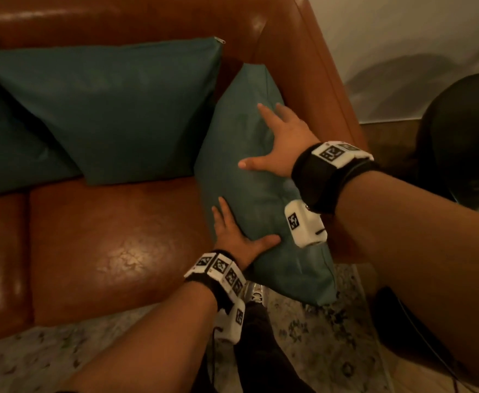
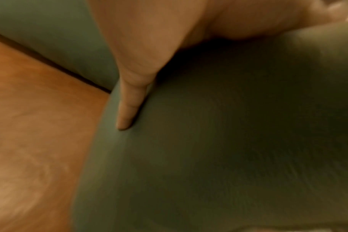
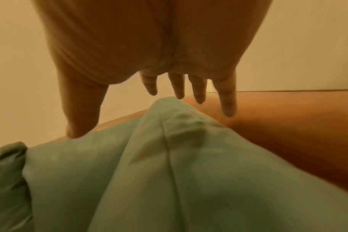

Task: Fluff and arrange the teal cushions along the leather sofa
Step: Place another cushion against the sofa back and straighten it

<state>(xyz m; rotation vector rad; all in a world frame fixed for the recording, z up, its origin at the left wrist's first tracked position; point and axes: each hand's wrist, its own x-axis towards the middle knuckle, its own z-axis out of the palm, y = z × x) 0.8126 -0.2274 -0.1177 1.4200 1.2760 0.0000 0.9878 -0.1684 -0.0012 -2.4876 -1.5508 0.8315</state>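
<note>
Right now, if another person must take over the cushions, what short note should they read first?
Left hand: open, flat against the near side of the end cushion.
Right hand: open, fingers spread on the cushion's upper side by the sofa armrest.
The end cushion stands on edge at the sofa's right end, its near corner hanging past the seat front.
Second cushion already leans on the backrest; a third is partly visible further left.
Left: finish plumping the end cushion, then seat it fully against the arm.
</note>
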